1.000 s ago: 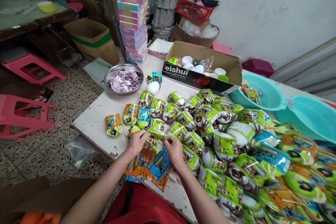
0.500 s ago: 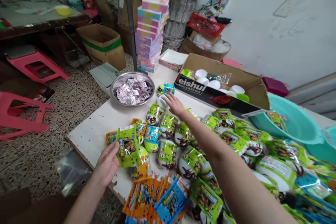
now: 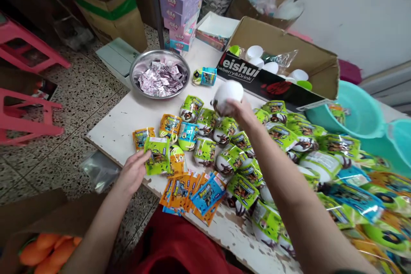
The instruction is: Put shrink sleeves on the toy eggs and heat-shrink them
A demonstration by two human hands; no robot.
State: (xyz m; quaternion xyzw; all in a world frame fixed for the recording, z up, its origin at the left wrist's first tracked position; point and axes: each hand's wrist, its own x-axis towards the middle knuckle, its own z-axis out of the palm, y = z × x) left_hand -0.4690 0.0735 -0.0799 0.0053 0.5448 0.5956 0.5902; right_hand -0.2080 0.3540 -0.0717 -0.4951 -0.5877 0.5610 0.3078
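Note:
My left hand pinches the edge of a flat green packet over the table's left part. Above the middle of the table, my right hand is wrapped round a white egg-shaped ball with dark markings. Below the ball, several wrapped eggs in green packaging stand in rows, with a blue-wrapped one among them. Orange packets and a blue packet lie fanned out near the front edge.
A steel bowl holds small silvery-pink sachets. Behind the eggs is a cardboard box with white and green cups. Turquoise basins stand right, stacked purple boxes at the back. Orange objects fill a carton at lower left.
My right hand, empty and spread before, has taken hold of the white ball. My left hand keeps the green packet, now seen tilted flatter. The view has tipped downward.

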